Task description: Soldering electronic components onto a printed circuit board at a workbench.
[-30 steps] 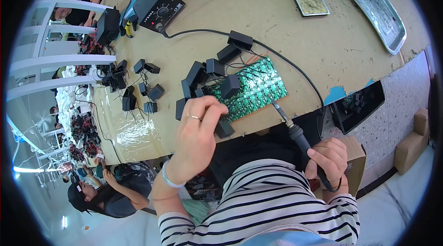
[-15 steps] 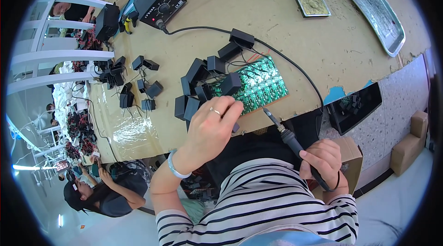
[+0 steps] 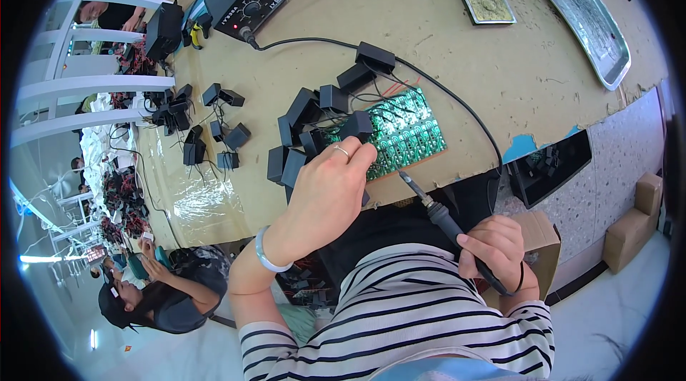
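A green circuit board panel [image 3: 414, 127] lies near the table's front edge, with thin black wires running over it. Black rectangular boxes [image 3: 303, 107] on those wires crowd along its left and far sides. My left hand [image 3: 330, 184] reaches over the board's left part. Its fingers are pinched together beside a black box [image 3: 356, 126] on the board; what they grip is hidden beneath them. In my right hand [image 3: 494, 249] is a soldering iron [image 3: 446, 222], held by its dark handle. The iron's tip points up and left, just short of the board's near edge, apart from it.
The iron's cable runs back to a black control unit [image 3: 251, 6]. A stand with a yellow sponge tray [image 3: 488, 4] and a long metal tray [image 3: 577, 17] are at the far right. More wired black boxes [image 3: 232, 135] lie left. Co-workers [image 3: 175, 288] sit leftward.
My left hand has shifted slightly away from me, closer to the black box on the board. The soldering iron's tip has moved a little left and toward me.
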A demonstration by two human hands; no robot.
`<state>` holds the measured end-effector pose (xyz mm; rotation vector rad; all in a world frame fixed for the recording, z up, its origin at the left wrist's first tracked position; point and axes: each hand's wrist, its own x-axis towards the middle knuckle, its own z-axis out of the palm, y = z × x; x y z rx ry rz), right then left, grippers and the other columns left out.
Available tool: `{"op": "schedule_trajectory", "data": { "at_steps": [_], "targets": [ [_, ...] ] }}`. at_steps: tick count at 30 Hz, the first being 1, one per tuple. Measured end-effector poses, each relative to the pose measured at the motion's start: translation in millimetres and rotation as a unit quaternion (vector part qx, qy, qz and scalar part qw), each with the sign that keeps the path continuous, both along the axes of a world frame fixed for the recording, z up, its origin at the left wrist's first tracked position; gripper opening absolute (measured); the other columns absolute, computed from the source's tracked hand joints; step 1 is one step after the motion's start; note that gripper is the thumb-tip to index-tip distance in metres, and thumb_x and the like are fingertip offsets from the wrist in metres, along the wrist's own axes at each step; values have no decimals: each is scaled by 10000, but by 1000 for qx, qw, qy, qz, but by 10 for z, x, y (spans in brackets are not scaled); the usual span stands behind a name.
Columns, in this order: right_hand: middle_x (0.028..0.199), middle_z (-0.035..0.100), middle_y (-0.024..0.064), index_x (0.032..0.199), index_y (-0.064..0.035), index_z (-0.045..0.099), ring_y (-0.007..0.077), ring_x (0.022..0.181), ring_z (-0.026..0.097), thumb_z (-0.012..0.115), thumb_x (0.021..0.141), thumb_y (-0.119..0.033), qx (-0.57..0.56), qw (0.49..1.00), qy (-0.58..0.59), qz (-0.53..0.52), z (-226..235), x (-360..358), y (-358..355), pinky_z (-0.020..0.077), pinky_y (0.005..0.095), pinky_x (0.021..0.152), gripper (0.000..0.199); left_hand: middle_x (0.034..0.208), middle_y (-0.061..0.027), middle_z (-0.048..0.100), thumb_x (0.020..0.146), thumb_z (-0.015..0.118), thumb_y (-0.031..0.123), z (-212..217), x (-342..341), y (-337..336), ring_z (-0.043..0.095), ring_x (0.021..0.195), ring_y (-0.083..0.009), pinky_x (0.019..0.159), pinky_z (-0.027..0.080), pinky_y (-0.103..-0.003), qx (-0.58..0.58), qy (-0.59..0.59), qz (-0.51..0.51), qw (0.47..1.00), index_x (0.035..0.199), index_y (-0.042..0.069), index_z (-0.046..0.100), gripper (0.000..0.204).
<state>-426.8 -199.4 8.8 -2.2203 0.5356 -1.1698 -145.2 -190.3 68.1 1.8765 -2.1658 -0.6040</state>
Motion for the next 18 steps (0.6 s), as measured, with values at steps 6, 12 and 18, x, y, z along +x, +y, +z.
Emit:
{"op": "schedule_trajectory", "data": {
  "at_steps": [6, 12, 18],
  "targets": [
    [710, 625, 42, 952, 15, 695, 179, 573, 620, 692, 678, 50, 2, 1000, -10, 6, -97, 63, -10, 519, 281, 537, 276, 941, -140, 595, 900, 615, -22, -39, 7, 22, 634, 844, -360, 705, 522, -435, -9, 17, 10, 1000, 1027, 23, 612, 135],
    [709, 622, 38, 949, 15, 699, 175, 571, 615, 694, 678, 44, -6, 1000, -3, 8, -108, 85, -7, 512, 276, 532, 273, 921, -135, 589, 899, 626, -11, -64, -2, 11, 636, 835, -354, 703, 523, -434, -22, 9, 12, 1000, 1013, 31, 618, 121],
    [720, 616, 53, 982, -5, 661, 209, 574, 625, 653, 725, 68, 13, 1000, 12, 8, -71, 81, 37, 536, 320, 557, 267, 963, -135, 575, 793, 665, -37, -82, 32, 7, 628, 883, -316, 741, 550, -417, -12, -7, -25, 1000, 1059, -6, 583, 280]
  ]
}}
